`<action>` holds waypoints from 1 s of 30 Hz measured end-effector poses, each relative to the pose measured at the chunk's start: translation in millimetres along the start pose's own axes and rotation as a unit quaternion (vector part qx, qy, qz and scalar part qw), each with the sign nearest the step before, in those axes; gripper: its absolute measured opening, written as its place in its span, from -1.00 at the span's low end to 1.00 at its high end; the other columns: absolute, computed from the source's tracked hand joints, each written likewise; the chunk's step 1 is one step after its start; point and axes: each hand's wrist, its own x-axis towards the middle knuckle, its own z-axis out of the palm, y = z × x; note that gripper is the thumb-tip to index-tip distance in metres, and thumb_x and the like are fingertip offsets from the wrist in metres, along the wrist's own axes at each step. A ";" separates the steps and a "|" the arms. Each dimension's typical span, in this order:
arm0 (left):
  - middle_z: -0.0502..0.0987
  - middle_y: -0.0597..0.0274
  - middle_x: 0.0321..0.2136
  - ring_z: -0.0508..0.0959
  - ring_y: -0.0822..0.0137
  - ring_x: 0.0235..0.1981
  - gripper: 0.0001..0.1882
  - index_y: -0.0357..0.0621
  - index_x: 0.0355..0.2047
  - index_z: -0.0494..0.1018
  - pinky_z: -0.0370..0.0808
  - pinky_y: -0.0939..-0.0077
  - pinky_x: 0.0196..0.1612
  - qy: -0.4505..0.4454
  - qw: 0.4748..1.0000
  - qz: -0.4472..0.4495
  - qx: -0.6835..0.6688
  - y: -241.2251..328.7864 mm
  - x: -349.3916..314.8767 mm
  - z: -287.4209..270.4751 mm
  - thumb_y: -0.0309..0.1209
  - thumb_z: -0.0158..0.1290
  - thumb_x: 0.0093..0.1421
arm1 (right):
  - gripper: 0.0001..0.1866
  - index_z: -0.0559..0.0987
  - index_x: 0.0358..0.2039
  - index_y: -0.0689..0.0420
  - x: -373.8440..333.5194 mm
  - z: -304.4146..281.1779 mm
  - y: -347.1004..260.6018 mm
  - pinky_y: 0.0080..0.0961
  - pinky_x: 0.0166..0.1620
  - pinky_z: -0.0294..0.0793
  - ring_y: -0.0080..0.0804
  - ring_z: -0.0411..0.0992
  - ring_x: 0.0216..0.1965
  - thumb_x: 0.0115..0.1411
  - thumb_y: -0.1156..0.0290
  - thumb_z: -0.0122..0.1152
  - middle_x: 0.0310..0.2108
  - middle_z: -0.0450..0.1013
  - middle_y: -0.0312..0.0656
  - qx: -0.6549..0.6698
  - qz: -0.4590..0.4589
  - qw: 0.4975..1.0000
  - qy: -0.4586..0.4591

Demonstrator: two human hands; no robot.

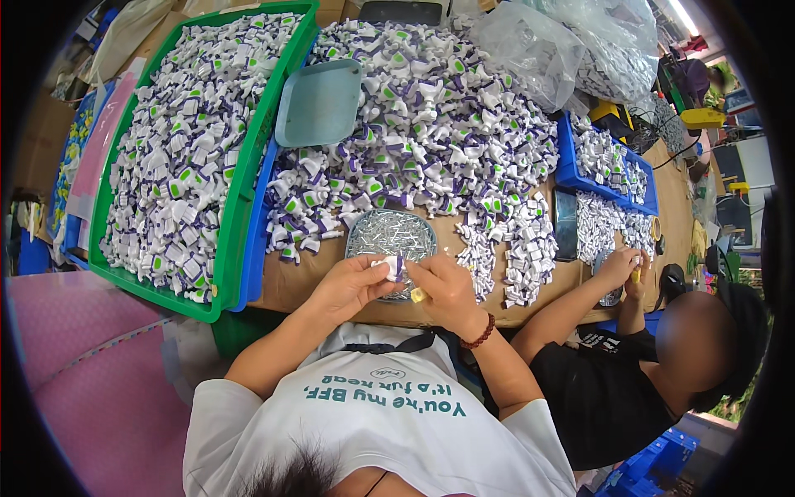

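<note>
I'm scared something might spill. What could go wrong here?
The shallow grey tray of small silver metal pins sits close to the table edge right by both hands; a bump might tip it. The heaped pile of white-and-purple plastic parts could slide onto it. The tiny white-and-purple part between the fingers could slip.

Screw tray [389,234] just behind both hands, parts heap [431,124] behind it, filled crate [240,190] at left.

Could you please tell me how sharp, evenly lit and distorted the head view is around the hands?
In the head view, light is even and soft, without hard shadows; the left hand, the right hand and the small white and purple part between them are sharp; the green crate edges bow from fisheye, the corners are black, and the co-worker's face is blurred.
</note>
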 end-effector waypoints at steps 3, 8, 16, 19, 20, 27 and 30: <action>0.51 0.08 -0.27 0.59 0.28 -0.28 -0.78 -0.38 -0.15 0.37 0.60 0.71 -0.28 0.005 0.999 -0.002 0.032 3.2 -1.7 1.2 -0.51 -0.01 0.22 | -0.63 0.53 -0.29 0.24 -3.1 2.8 -2.3 -0.41 -0.45 0.39 -0.27 0.38 -0.46 -0.24 0.65 0.17 -0.49 0.35 -0.20 -0.011 -0.015 1.000 -0.014; 0.49 0.11 -0.24 0.58 0.29 -0.28 -0.77 -0.31 -0.12 0.35 0.59 0.64 -0.25 0.017 0.996 0.031 0.082 -0.3 -0.2 0.1 -0.52 -0.01 0.22 | -0.64 0.53 -0.29 0.21 -6.6 7.3 -0.7 -0.40 -0.44 0.39 -0.25 0.38 -0.45 -0.22 0.66 0.17 -0.47 0.36 -0.18 0.005 0.024 0.999 -0.023; 0.42 0.14 -0.20 0.53 0.34 -0.19 -0.70 -0.31 -0.14 0.39 0.52 0.57 -0.16 -0.046 0.885 0.255 0.386 -15.0 -2.5 3.7 -0.73 0.02 0.09 | -0.68 0.55 -0.30 0.18 -9.8 9.9 5.5 -0.38 -0.41 0.40 -0.18 0.40 -0.44 -0.14 0.69 0.12 -0.46 0.37 -0.15 0.088 0.107 0.990 -0.019; 0.43 0.14 -0.24 0.53 0.35 -0.20 -0.77 -0.35 -0.23 0.43 0.53 0.56 -0.15 -0.036 0.843 0.266 0.466 -13.5 -2.7 -0.1 -0.75 0.02 0.07 | -0.68 0.55 -0.30 0.19 -9.7 5.6 5.1 -0.38 -0.40 0.40 -0.18 0.41 -0.43 -0.15 0.69 0.12 -0.46 0.38 -0.15 0.084 0.092 0.991 -0.040; 0.44 0.15 -0.26 0.54 0.36 -0.22 -0.78 -0.36 -0.24 0.44 0.53 0.57 -0.17 -0.033 0.853 0.260 0.451 -14.3 -2.0 0.5 -0.74 0.03 0.07 | -0.68 0.54 -0.30 0.20 -9.6 4.2 4.5 -0.38 -0.40 0.40 -0.19 0.41 -0.42 -0.16 0.68 0.12 -0.46 0.38 -0.15 0.079 0.082 0.993 -0.040; 0.50 0.19 -0.32 0.57 0.38 -0.33 -0.81 -0.34 -0.23 0.44 0.55 0.60 -0.23 -0.015 0.942 0.178 0.284 -21.4 3.2 -3.3 -0.67 0.03 0.11 | -0.65 0.52 -0.28 0.19 -10.1 6.8 0.4 -0.40 -0.39 0.43 -0.24 0.41 -0.38 -0.19 0.63 0.15 -0.46 0.38 -0.20 0.013 0.027 0.999 -0.034; 0.49 0.17 -0.32 0.56 0.37 -0.30 -0.84 -0.32 -0.23 0.42 0.55 0.59 -0.23 -0.005 0.973 0.104 0.206 -11.7 1.3 1.4 -0.68 -0.05 0.17 | -0.65 0.52 -0.25 0.16 -13.5 12.6 1.4 -0.38 -0.38 0.43 -0.23 0.41 -0.37 -0.16 0.60 0.16 -0.47 0.38 -0.21 -0.010 0.036 0.998 -0.044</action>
